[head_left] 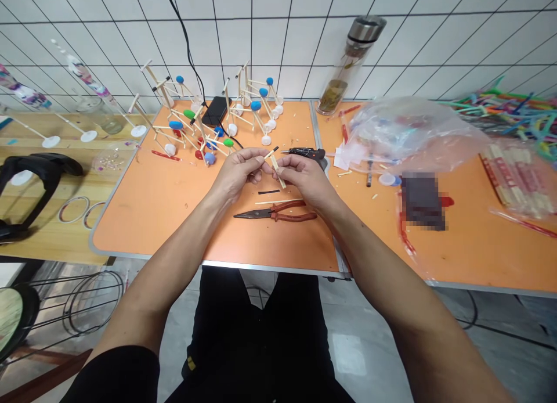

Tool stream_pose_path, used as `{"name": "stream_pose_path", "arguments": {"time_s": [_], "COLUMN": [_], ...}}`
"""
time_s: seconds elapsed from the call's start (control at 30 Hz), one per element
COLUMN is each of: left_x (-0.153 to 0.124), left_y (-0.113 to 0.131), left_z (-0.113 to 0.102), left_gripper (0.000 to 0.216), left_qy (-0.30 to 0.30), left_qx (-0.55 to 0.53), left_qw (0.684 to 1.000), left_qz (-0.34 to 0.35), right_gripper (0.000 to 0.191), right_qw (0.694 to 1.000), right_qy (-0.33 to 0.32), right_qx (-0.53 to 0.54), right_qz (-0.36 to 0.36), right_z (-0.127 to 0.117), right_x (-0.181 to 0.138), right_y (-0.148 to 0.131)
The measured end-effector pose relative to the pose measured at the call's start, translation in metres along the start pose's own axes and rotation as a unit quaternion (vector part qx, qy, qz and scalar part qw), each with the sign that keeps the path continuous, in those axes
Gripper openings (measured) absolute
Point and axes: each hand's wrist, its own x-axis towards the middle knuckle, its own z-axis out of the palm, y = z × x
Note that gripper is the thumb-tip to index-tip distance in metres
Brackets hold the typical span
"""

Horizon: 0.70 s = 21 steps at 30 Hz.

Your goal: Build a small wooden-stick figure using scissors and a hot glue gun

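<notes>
My left hand (241, 172) is closed, pinching a thin wooden stick with a black end (271, 154). Opposite it, my right hand (303, 175) grips a flat, pale wooden stick (279, 172) between thumb and fingers. The two sticks cross or meet at the fingertips; whether they are joined I cannot tell. Just below lie a short black strip (268, 191), another thin stick (265, 202) and long-nose pliers (275, 212) with red-brown handles. A black tool with a pointed metal tip (307, 153) rests behind my right hand.
Several stick frames with coloured balls (209, 130) stand at the back left, beside a black phone-like block (216, 111). A glass tea bottle (348, 66) stands by the tiled wall. To the right are a clear plastic bag (404, 133) and bundled chopsticks (517, 173).
</notes>
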Motion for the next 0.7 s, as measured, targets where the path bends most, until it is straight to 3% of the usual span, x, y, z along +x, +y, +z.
{"name": "stream_pose_path", "arguments": {"time_s": [0.2,0.53,0.7], "left_x": [0.0012,0.0005,0.0006], "left_y": [-0.0023,-0.0014,-0.0014], "left_z": [-0.0014,0.0010,0.0011], "left_gripper": [0.019,0.020,0.016], "left_qy": [0.001,0.012,0.021], "left_qx": [0.012,0.026,0.036], "left_qw": [1.000,1.000,0.999], "left_qz": [0.011,0.005,0.016], "right_gripper": [0.022,0.021,0.030], "right_qw": [0.998,0.996,0.996], "right_qy": [0.008,0.002,-0.002], "right_qx": [-0.062,-0.078,-0.070], "right_qz": [-0.017,-0.039,-0.051], "right_z": [0.0014,0.0017,-0.0002], "right_x": [-0.0030,-0.0028,-0.0004], "right_y": [-0.0033,-0.0035,0.0032]}}
